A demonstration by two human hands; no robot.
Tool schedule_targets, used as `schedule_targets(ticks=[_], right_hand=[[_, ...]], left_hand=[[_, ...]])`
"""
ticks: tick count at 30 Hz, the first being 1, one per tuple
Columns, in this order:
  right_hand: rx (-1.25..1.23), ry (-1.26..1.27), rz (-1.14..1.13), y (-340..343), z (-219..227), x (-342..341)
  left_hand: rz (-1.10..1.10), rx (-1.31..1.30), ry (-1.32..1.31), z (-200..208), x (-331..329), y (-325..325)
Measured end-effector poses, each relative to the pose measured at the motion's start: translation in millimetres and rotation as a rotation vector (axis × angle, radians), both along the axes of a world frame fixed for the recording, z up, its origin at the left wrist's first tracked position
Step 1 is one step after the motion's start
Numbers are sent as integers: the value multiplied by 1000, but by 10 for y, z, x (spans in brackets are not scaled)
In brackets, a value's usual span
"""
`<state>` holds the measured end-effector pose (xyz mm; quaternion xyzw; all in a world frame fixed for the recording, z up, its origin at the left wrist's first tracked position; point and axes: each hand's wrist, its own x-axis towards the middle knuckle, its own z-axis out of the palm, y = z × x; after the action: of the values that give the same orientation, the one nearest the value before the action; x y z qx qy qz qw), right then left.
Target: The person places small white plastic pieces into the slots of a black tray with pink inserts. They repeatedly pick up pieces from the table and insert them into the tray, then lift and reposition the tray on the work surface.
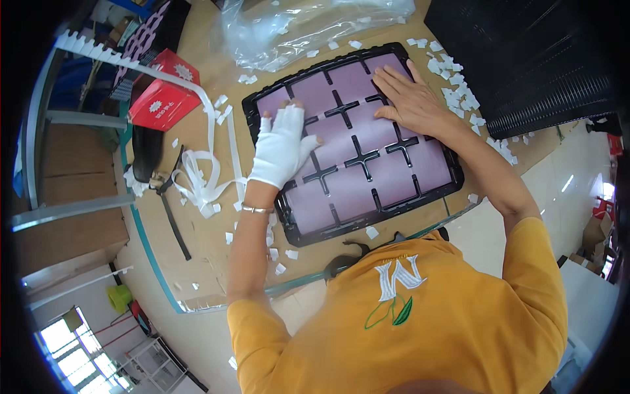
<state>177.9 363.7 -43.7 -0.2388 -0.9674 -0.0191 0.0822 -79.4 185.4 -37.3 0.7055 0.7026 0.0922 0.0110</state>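
A black plastic tray (454, 167) with cross-shaped dividers lies on the table in front of me. Flat purple pieces (392, 178) fill its compartments, possibly under a film; I cannot tell. My left hand (281, 146), in a white glove with bare fingertips, rests flat over the tray's left side, fingers stretched out. Bare and spread, my right hand (410, 98) lies on the far right part of the tray. Neither hand grips anything.
Brown table (164, 262) with scattered white paper scraps (459, 92). Clear plastic bag (262, 39) lies beyond the tray, stacked black trays (525, 65) at far right. On the left are a red box (164, 92), white strips (200, 180) and a black strap (176, 226).
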Motion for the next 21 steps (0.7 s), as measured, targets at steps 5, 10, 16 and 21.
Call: schedule_targets(ticks=[5,10,16,21], right_hand=[[91,-12,-49,155,-23,170],[189,-49,-65,208,98,168],[152,-113,-121,148,296,69],[3,70,-1,115,19,-96]], left_hand=[[39,-46,213,-66,-143,-82],[114,-95,299,43,-253,-122],[210,-175,412,320,-210,-183],[75,-41,178,8,-111,-39]])
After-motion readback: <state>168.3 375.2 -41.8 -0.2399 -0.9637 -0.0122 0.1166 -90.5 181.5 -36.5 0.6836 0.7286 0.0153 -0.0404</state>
